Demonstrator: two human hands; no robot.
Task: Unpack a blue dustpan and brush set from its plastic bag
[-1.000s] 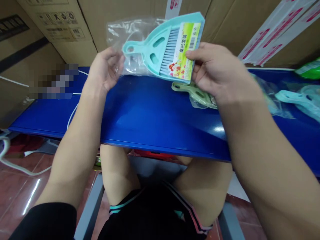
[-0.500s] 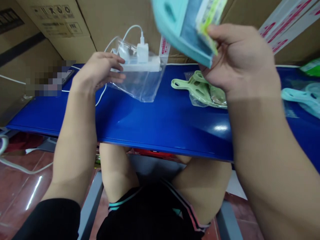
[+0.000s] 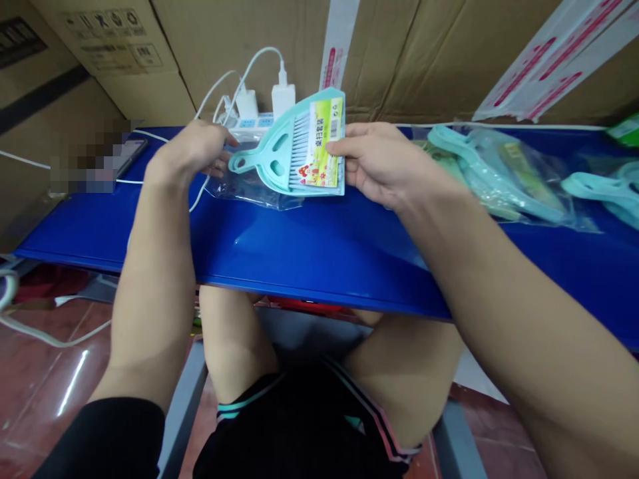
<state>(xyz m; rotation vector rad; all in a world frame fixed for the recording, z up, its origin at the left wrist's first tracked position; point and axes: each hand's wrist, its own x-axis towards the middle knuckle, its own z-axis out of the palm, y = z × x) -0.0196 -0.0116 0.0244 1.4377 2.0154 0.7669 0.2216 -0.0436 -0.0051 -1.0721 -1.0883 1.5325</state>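
Note:
My right hand (image 3: 377,163) grips the wide edge of a light turquoise dustpan (image 3: 272,143), thumb on top and fingers beneath. A small brush with blue-grey bristles (image 3: 301,143) lies in the pan, partly covered by a yellow-green printed card (image 3: 324,143) under my thumb. The dustpan's handle, with its hanging hole, points left toward my left hand (image 3: 202,150). My left fingers are curled at the edge of a clear plastic bag (image 3: 264,193), which spreads below and behind the dustpan. Part of the bag and of my left fingertips is hidden.
A white power strip (image 3: 257,122) with plugged chargers and cables stands behind the dustpan on the blue table (image 3: 309,253). Bagged turquoise dustpans (image 3: 504,173) lie at the right, one over green pieces. Cardboard boxes (image 3: 399,60) wall the back. A phone (image 3: 127,156) lies at left.
My right hand has brought the dustpan down and left, from high up to beside my left hand. The dustpan now lies level over the clear bag, its handle toward my left hand.

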